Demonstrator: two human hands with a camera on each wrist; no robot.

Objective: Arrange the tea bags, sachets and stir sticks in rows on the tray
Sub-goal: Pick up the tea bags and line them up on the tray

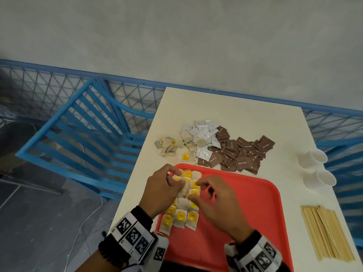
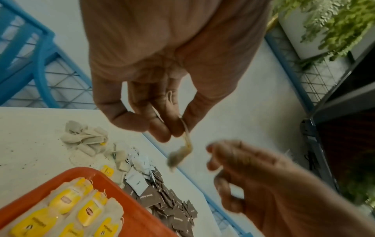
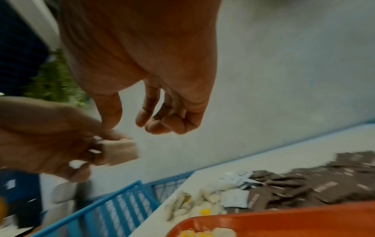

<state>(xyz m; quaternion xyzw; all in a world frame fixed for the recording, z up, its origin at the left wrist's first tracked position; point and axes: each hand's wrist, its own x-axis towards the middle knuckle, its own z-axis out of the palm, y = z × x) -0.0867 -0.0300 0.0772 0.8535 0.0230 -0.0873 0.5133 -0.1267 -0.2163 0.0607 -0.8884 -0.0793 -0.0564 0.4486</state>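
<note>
Head view: we are pinching a tea bag (image 3: pixel 119 151) in our left hand (image 1: pixel 164 190) above the tray (image 1: pixel 251 203), likely adding it to the rows (image 1: pixel 181 215); our right hand (image 1: pixel 217 205) is hovering loosely curled, holding nothing.

Black-and-white coded wristbands (image 1: pixel 131 232), black cuffs

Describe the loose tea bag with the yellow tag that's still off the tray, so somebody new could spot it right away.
Start at the red tray on the white table, then look just past its far left corner, at the edge of the loose pile. There lies one tea bag with its square yellow tag face up. The other loose tea bags around it show mostly plain beige paper.
</note>
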